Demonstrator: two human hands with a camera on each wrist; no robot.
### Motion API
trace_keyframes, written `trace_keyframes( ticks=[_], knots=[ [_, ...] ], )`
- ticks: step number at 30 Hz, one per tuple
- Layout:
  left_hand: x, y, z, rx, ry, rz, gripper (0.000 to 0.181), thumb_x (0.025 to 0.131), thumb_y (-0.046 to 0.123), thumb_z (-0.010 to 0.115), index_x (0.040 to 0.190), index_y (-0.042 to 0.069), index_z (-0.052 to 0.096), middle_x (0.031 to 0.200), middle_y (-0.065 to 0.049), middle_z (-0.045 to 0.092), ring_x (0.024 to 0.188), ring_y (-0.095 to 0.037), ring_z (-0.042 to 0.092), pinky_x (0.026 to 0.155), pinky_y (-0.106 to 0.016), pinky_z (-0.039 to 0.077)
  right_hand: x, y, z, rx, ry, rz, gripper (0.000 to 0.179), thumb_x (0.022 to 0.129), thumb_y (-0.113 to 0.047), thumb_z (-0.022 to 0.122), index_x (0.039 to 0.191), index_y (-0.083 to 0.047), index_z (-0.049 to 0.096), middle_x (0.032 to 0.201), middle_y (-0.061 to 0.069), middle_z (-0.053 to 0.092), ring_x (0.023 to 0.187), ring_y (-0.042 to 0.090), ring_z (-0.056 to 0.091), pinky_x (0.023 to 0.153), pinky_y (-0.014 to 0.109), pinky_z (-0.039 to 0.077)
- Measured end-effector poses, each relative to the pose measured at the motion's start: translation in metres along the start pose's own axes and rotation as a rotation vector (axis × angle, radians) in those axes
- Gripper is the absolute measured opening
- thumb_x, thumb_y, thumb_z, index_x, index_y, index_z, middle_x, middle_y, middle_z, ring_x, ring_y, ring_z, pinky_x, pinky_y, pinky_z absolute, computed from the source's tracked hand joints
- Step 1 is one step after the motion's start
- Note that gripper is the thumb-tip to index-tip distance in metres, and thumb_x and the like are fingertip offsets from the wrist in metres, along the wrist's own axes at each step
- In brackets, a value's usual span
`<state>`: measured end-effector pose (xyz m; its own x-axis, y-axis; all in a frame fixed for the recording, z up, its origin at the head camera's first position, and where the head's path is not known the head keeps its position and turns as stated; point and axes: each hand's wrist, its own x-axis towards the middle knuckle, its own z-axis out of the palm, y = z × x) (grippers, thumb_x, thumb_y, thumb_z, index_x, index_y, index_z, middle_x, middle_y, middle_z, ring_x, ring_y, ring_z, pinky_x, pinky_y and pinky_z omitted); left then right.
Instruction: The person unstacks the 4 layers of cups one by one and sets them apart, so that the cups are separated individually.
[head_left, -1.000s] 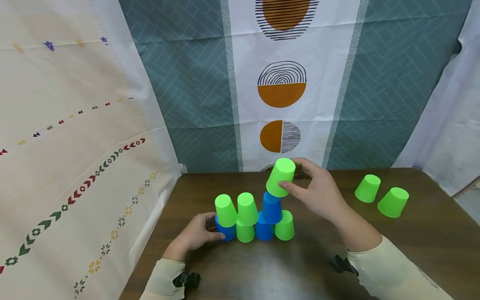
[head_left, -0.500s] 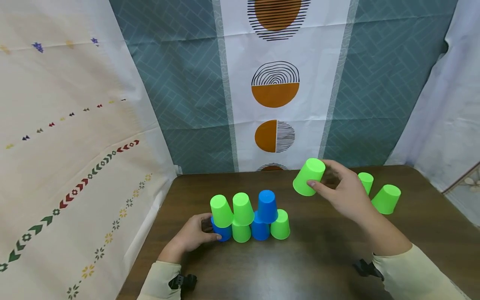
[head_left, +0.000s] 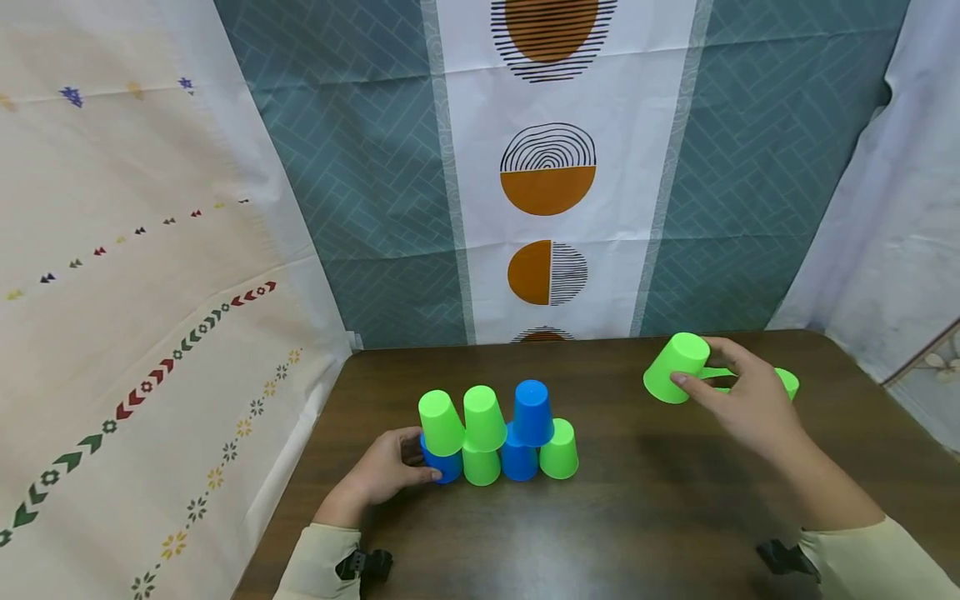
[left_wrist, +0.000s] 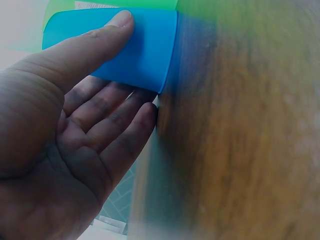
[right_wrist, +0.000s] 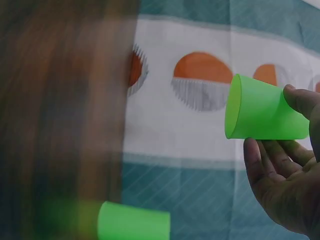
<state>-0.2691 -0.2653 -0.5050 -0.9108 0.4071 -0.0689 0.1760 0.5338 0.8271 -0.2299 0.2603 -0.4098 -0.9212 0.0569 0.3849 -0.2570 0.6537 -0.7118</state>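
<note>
An upside-down green cup (head_left: 677, 368) is held in the air, slightly tilted, by my right hand (head_left: 753, 408); thumb and fingers grip its sides in the right wrist view. My left hand (head_left: 386, 467) holds the leftmost bottom blue cup (left_wrist: 142, 50), thumb on its near side and fingers on the far side. That cup begins a bottom row of upturned cups, followed by a green cup (head_left: 482, 468), a blue cup (head_left: 519, 460) and a green cup (head_left: 559, 450). On top stand two green cups (head_left: 441, 423) and a blue cup (head_left: 533, 414).
Behind my right hand, more green (head_left: 787, 382) shows, partly hidden; in the right wrist view a green cup (right_wrist: 134, 222) stands on the table. The brown table (head_left: 600, 525) ends at a patterned cloth (head_left: 547, 283) behind and a light cloth on the left.
The right hand has carried its green cup from above the top blue cup rightward, towards the other green cups. The left hand stays at its blue cup. The view has turned slightly right.
</note>
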Motion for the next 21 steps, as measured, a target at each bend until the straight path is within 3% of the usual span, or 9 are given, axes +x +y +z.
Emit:
trace_keyframes(
  ticks=[5,12,21],
  knots=[
    [0.0,0.0,0.0,0.007,0.0,-0.008,0.063,0.084,0.022,0.091,0.138,0.005,0.063,0.13,-0.009,0.07,0.123,-0.034,0.066,0.104,-0.052,0.054,-0.003,0.023,-0.008,-0.058,0.035,0.021,0.06,0.091,-0.038,0.085,0.14,-0.014,0.063,0.116,0.009,0.072,0.088,-0.001,0.06,0.064,0.024,0.052],
    [0.0,0.002,0.0,0.026,0.007,-0.006,0.063,0.084,0.023,0.091,0.138,0.004,0.063,0.13,-0.009,0.071,0.122,-0.033,0.067,0.103,-0.052,0.054,-0.005,0.052,-0.016,-0.086,0.067,0.071,0.06,0.091,-0.038,0.084,0.139,-0.009,0.062,0.117,0.014,0.07,0.083,-0.007,0.056,0.063,0.018,0.05],
    [-0.001,0.003,0.0,0.02,0.0,0.007,0.063,0.083,0.021,0.092,0.136,0.003,0.064,0.129,-0.011,0.071,0.121,-0.035,0.067,0.103,-0.055,0.054,-0.012,0.076,-0.025,-0.161,0.077,0.129,0.068,0.091,-0.041,0.083,0.141,-0.003,0.059,0.122,0.025,0.068,0.072,-0.003,0.056,0.056,0.026,0.046]
  ],
)
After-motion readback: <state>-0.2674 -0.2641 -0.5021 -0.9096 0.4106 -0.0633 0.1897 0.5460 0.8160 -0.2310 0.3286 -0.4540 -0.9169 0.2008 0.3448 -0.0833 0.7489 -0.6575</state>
